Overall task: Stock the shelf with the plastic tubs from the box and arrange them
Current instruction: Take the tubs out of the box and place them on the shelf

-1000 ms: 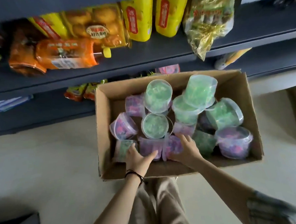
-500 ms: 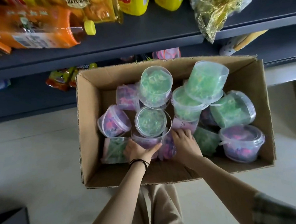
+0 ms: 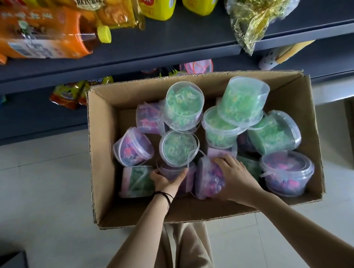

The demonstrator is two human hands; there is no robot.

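The lower shelf (image 3: 38, 120) behind the cardboard box (image 3: 103, 158) shows only what may be 1 pink-lidded tub (image 3: 197, 66), while the box on the floor is crowded, so stocking has barely begun, I judge. Near the box's front, the left hand (image 3: 164, 181) curls round a purple tub (image 3: 170, 168). Just right of it, the right hand (image 3: 235, 177) wraps its fingers over a second purple tub (image 3: 208, 179) lying on its side. In the box I count about 7 green tubs and about 7 purple, some half buried.
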